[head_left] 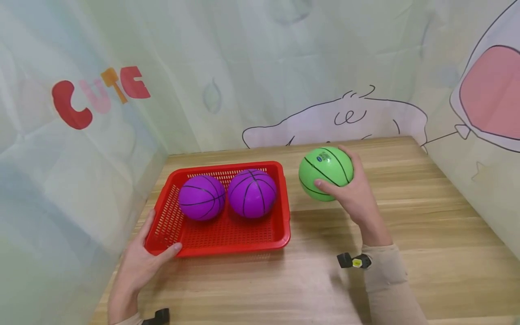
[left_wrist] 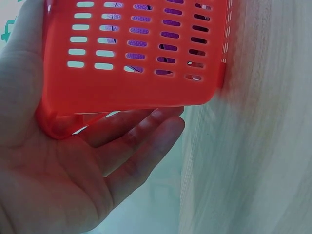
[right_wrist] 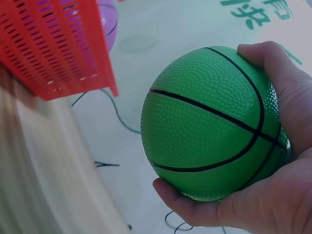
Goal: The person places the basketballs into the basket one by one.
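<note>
A red plastic basket with slotted walls sits on the wooden table, two purple balls with black lines inside: one on the left, the other on the right. My left hand grips the basket's near left corner, thumb over the rim. In the left wrist view its fingers lie along the outside of the basket wall. To the right of the basket, my right hand holds a green ball above the table, thumb and fingers spread around its sides. The right wrist view shows this green ball close up.
The wooden table extends right and in front of the basket. A printed curtain stands behind and along both sides of it. Black devices are strapped to the right wrist and left wrist.
</note>
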A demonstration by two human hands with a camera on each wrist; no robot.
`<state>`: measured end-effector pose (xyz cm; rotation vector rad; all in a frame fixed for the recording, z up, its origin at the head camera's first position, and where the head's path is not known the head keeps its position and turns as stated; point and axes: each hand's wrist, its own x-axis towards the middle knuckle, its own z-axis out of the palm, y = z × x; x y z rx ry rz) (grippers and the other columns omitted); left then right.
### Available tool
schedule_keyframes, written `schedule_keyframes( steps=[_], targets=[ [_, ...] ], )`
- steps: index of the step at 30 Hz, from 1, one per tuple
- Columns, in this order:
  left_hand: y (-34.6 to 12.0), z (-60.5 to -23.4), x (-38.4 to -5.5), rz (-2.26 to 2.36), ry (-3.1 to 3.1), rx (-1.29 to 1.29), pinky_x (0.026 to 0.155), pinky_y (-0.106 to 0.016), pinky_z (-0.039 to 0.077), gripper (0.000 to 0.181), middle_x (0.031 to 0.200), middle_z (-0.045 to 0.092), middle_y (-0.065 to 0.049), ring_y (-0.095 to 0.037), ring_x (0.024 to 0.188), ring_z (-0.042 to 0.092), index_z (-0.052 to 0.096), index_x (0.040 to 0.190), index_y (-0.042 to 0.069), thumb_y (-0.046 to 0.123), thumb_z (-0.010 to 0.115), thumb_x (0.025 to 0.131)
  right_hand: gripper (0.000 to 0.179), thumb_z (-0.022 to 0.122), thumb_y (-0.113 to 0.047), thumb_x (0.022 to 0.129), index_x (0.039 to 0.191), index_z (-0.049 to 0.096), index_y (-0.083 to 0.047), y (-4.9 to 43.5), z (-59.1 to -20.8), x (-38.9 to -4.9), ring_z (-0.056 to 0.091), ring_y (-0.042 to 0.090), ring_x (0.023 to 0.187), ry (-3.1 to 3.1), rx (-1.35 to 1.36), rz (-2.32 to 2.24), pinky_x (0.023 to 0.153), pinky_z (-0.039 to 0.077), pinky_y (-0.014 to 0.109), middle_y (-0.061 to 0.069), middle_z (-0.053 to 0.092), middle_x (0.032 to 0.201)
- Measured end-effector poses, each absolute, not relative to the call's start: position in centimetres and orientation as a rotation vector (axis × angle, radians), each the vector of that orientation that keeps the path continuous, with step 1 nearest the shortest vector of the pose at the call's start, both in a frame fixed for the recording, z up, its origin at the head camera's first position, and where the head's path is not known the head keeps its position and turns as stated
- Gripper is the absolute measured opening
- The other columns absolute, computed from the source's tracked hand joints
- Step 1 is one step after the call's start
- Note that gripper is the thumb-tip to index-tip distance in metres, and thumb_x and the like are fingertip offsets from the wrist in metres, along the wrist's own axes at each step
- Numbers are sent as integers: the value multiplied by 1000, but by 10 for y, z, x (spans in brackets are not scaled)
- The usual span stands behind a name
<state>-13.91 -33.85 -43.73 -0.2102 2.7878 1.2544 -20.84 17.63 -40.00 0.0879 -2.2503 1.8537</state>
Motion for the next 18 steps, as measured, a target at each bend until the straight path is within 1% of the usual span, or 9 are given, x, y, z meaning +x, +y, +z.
schedule_keyframes(
  steps=[5, 10, 14, 18],
  targets=[
    [-338, -438, -139, 1260, 2796, -196, 122, -79, 35, 126, 185, 15, -22, -55, 162, 26, -8, 178, 37, 47, 88, 96, 105, 96, -23, 88, 172, 34, -36, 170, -389, -205, 53, 34, 142, -2236, 100, 1844, 108, 58, 58, 8, 45, 165],
    [-337, -437, -139, 1266, 2796, -184, 122, -80, 34, 127, 186, 13, -20, -54, 162, 25, -7, 179, 35, 46, 88, 96, 108, 96, -23, 88, 174, 33, -36, 162, -380, -204, 53, 34, 141, -2227, 120, 1852, 108, 57, 59, 8, 44, 165],
    [-337, -437, -139, 1262, 2781, -209, 123, -78, 34, 128, 186, 12, -21, -54, 162, 25, -9, 178, 36, 49, 88, 95, 108, 97, -24, 88, 173, 33, -37, 152, -376, -205, 54, 34, 139, -2215, 152, 1879, 107, 58, 58, 7, 45, 163],
    [-338, -436, -140, 1245, 2765, -243, 124, -79, 32, 129, 187, 8, -19, -55, 163, 22, -10, 178, 37, 52, 88, 95, 105, 97, -25, 87, 171, 36, -40, 138, -375, -207, 56, 32, 138, -2191, 188, 1924, 106, 60, 54, 4, 48, 161]
  ],
)
